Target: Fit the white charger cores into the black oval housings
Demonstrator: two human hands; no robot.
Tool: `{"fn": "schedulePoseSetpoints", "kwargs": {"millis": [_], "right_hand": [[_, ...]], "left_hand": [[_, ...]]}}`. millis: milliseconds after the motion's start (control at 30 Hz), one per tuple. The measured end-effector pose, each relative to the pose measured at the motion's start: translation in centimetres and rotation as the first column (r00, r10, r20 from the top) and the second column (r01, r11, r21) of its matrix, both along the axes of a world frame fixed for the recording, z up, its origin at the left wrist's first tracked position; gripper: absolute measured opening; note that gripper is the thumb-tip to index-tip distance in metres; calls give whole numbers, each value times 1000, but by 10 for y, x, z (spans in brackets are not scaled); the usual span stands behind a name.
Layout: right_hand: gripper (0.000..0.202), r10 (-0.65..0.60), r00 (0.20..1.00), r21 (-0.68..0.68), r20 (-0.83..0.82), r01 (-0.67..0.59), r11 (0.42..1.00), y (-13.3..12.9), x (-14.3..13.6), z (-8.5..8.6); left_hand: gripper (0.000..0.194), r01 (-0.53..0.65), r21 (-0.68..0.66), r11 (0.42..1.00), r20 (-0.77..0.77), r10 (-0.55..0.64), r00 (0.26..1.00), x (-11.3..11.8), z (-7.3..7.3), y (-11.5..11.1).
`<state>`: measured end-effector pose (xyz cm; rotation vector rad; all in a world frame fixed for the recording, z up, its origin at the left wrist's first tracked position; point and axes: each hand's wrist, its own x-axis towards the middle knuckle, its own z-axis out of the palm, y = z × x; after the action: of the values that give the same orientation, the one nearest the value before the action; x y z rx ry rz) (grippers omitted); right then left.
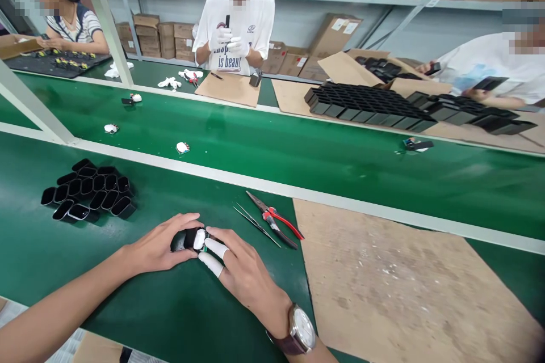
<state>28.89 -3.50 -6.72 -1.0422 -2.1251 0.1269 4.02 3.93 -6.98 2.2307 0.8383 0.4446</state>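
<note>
Low in the middle of the view, my left hand (159,247) is wrapped around a black housing (179,241) lying on its side. My right hand (242,264), with white covers on two fingers and a watch at the wrist, grips a small circuit board with a white pad (200,239) at the housing's right end. The board and housing meet; how far the board sits inside is hidden by the fingers. Tweezers (256,226) and red-and-black pliers (275,219) lie just beyond my right hand.
Several black housings (87,187) stand at the left. A cardboard sheet (383,283) covers the right of the table. Beyond a pale rail (255,184), small boards lie on the green belt (264,142). Three people work across it, near stacked black housings (366,106).
</note>
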Motion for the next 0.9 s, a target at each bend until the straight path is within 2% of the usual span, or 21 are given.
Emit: {"fn": "schedulePoseSetpoints", "kwargs": {"millis": [300, 500, 600, 700, 800, 833, 900], "right_hand": [[19, 17, 999, -76, -37, -20, 997, 8, -17, 1], [24, 2, 992, -99, -129, -15, 995, 9, -12, -1], [33, -94, 984, -74, -150, 84, 994, 17, 0, -1], [40, -225, 972, -70, -72, 220, 973, 40, 14, 0], [44, -281, 957, -187, 69, 289, 939, 78, 21, 1], [47, -292, 950, -240, 112, 311, 920, 93, 21, 1], [52, -318, 937, -263, 148, 347, 900, 126, 17, 1]], "left_hand": [[60, 0, 72, 997, 61, -4, 998, -4, -7, 2], [71, 62, -53, 997, 75, -58, 996, 0, 4, 0], [72, 34, -62, 997, 86, -28, 996, 2, 5, 0], [58, -1, -69, 998, 138, 11, 990, 4, 4, 2], [30, 33, -87, 996, 170, -17, 985, 6, 5, 3], [27, 46, -88, 995, 175, -30, 984, 7, 5, 4], [32, 43, -83, 996, 177, -28, 984, 6, 5, 4]]}}
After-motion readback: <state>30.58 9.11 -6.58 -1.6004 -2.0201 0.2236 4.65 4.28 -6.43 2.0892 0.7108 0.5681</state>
